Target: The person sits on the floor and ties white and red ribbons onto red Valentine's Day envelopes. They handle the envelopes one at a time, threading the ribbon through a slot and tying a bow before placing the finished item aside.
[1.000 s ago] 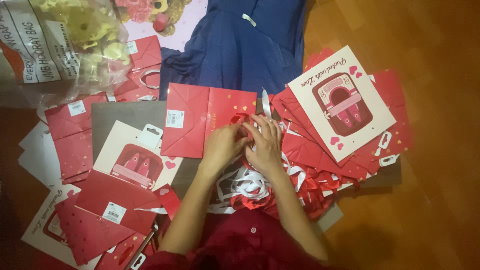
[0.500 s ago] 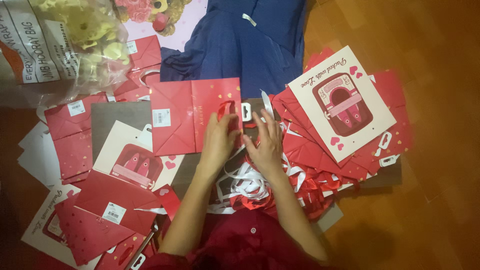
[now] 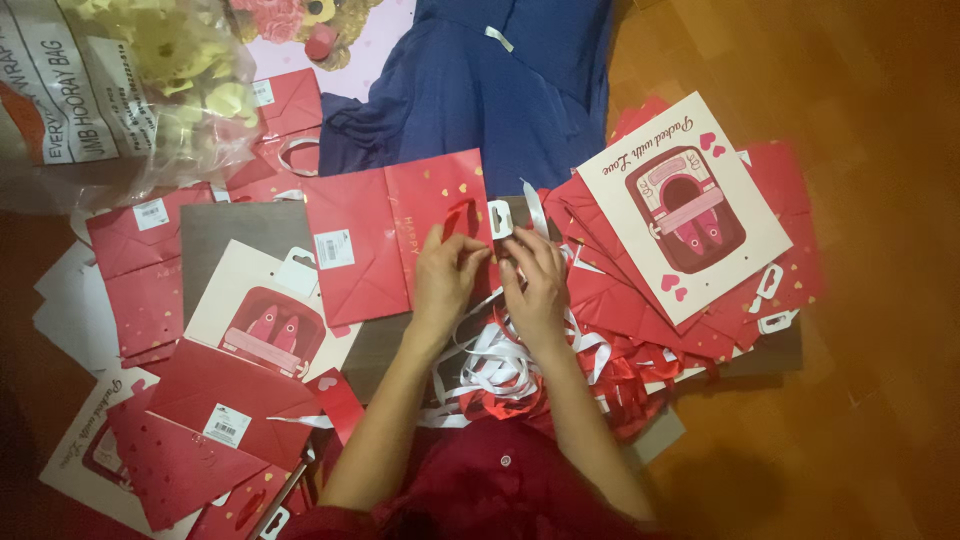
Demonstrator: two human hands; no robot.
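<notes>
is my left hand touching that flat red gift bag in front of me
Touching. The head view shows the left hand lying on the red gift bag, fingers at its ribbon handle.

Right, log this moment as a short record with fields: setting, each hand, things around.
setting: wooden floor, seen from above
left hand: fingers on the edge of a flat red gift bag
right hand: at the white tag by that bag
under hands: white and red ribbons
right side: white printed bag on a red stack
top: blue cloth
</notes>
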